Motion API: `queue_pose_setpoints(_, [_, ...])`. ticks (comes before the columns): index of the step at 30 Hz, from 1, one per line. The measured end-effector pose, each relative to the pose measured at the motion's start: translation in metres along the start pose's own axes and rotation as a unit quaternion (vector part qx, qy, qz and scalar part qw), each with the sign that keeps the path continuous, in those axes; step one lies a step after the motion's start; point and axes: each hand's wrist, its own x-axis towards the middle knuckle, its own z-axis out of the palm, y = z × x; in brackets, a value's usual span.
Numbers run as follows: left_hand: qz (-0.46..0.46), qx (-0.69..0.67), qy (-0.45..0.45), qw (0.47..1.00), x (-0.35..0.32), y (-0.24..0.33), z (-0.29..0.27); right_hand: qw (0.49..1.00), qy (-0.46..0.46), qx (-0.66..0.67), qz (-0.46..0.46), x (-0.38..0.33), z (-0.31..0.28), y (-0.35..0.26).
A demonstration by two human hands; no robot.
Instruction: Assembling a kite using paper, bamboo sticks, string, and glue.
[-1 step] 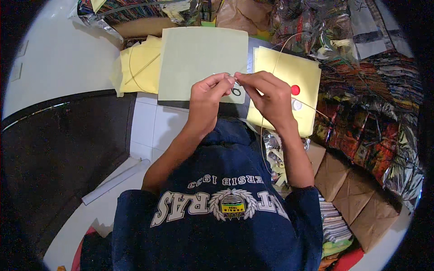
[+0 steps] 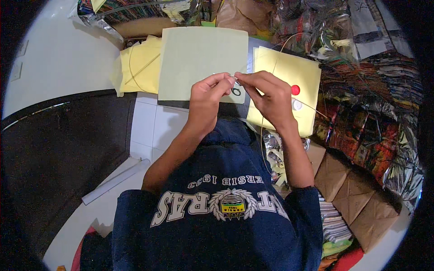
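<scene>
My left hand [image 2: 205, 97] and my right hand [image 2: 266, 97] meet fingertip to fingertip above a pale green sheet [image 2: 199, 58]. Both pinch a thin pale thread [image 2: 280, 47], which loops up and over the yellow sheet [image 2: 285, 67] on the right. A small dark ring [image 2: 236, 91] shows just below the fingertips; whether it hangs on the thread I cannot tell. On the yellow sheet beside my right hand lie a round red cap [image 2: 295, 89] and a white cap [image 2: 297, 105].
More yellow sheets [image 2: 138, 67] lie left of the green one. Crinkled foil and patterned wrappers [image 2: 375, 90] pile up on the right, above brown paper packets [image 2: 352, 189]. White floor tiles [image 2: 149, 122] and a dark mat [image 2: 58, 149] lie on the left, with a white strip [image 2: 113, 183].
</scene>
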Motion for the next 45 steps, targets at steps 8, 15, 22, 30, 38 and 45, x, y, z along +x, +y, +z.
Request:
queue_pose_setpoints(8, [-0.001, 0.002, 0.004, 1.0, -0.0005, -0.0024, -0.0021, 0.999, 0.001, 0.035, 0.028, -0.0006, -0.0003, -0.0016])
queue_pose_setpoints(15, [-0.006, -0.006, -0.005, 1.0, -0.0012, -0.004, -0.0051, 0.997, 0.01, 0.062, 0.039, 0.0, -0.0008, -0.0009])
queue_pose_setpoints(22, [-0.008, 0.003, -0.01, 1.0, -0.0021, -0.0007, -0.0079, 0.999, 0.014, 0.045, 0.024, -0.0001, 0.0006, 0.0007])
queue_pose_setpoints(30, [-0.013, 0.031, 0.001, 0.999, -0.0018, 0.0038, -0.0045, 0.999, -0.01, -0.032, -0.029, 0.0, -0.0021, 0.003])
queue_pose_setpoints(38, [0.008, 0.027, 0.004, 1.0, 0.002, -0.0038, -0.0064, 0.996, -0.014, -0.071, -0.049, -0.0015, -0.0011, 0.0015])
queue_pose_setpoints(45, [0.016, 0.055, -0.001, 0.998, -0.0002, 0.0023, -0.0052, 0.999, -0.005, -0.033, -0.008, -0.0001, -0.0001, -0.0002])
